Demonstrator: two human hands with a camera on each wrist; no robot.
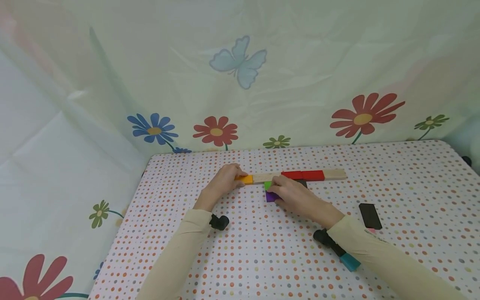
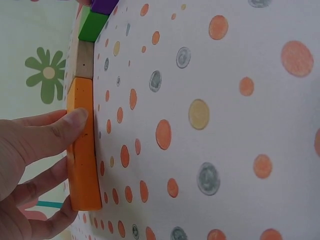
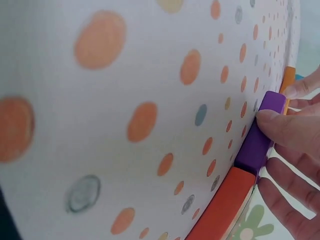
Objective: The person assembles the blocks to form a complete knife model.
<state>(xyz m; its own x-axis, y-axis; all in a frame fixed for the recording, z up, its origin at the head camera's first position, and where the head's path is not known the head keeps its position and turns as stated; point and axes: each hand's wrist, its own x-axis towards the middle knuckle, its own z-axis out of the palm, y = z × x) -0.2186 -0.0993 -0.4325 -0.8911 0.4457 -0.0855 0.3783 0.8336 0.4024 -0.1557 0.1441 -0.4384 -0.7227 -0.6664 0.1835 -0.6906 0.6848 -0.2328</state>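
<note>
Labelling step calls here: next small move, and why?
Probably a light nudge by the right hand, squaring the purple block against the green block before letting go: it already pinches the purple one, which lies alongside the green, while the left hand holds the orange block.

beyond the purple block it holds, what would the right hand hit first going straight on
Probably the green block, just ahead of the right hand; the exact gap is unclear.
</note>
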